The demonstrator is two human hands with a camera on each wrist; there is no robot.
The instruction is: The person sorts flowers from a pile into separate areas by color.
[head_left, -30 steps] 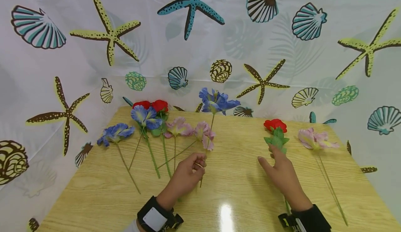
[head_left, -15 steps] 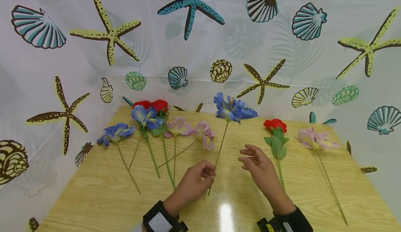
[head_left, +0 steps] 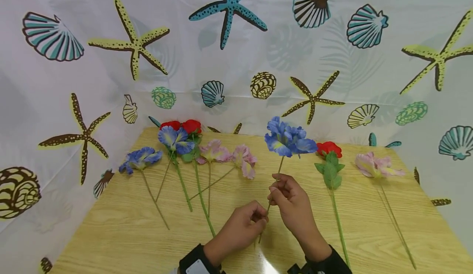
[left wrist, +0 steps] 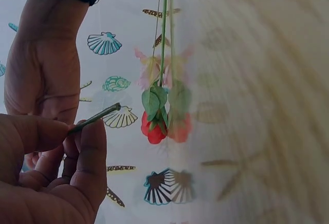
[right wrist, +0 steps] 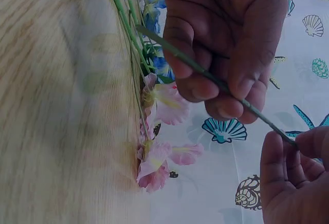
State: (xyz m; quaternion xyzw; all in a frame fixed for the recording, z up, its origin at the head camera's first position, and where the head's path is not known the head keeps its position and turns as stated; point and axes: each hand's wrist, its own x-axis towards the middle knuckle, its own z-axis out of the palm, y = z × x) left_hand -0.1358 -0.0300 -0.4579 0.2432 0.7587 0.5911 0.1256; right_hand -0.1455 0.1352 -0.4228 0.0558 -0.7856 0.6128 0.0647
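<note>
A blue artificial iris [head_left: 288, 139] is held tilted above the table, its bloom up and leaning right. My left hand [head_left: 242, 226] pinches the lower stem between thumb and fingers, and the stem's cut end pokes out below. Higher on the same stem, my right hand [head_left: 293, 204] grips with thumb and fingertips. The right wrist view shows the stem [right wrist: 205, 75] running through both hands. Just right of the right hand lies a red rose [head_left: 329, 148] with green leaves, its bloom partly behind the iris petals.
A pink flower [head_left: 377, 165] lies at the right of the wooden table [head_left: 122, 233]. On the left lie two blue irises [head_left: 140, 159], two red roses [head_left: 191, 126] and two pink flowers [head_left: 244, 161], some stems crossing. A seashell-print cloth [head_left: 236, 60] hangs behind.
The right hand has come left from over the red rose and taken hold of the iris stem. My left hand has carried the iris to the right and a little nearer.
</note>
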